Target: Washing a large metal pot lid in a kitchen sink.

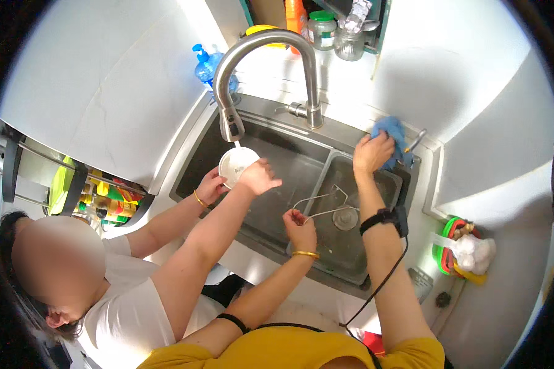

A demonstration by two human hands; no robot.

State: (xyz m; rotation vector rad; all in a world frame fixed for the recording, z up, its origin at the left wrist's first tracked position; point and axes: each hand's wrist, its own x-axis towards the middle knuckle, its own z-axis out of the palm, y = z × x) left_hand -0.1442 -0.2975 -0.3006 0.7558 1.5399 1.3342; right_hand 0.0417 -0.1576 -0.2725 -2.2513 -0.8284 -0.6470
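Observation:
My left hand grips a bent metal wire rack over the smaller, right basin of the stainless steel sink. Beneath the rack's right side lies the round drain strainer. At the sink's back right corner, my right hand is closed on a blue cloth. To the left, another person's two hands hold a white bowl under the pull-down faucet head, where a thin stream runs into it.
A person in a white top stands close on my left. Behind the sink are a blue pump bottle, glass jars and an orange bottle. A small tap rises beside the cloth. Colorful baskets with a plastic bag stand at right.

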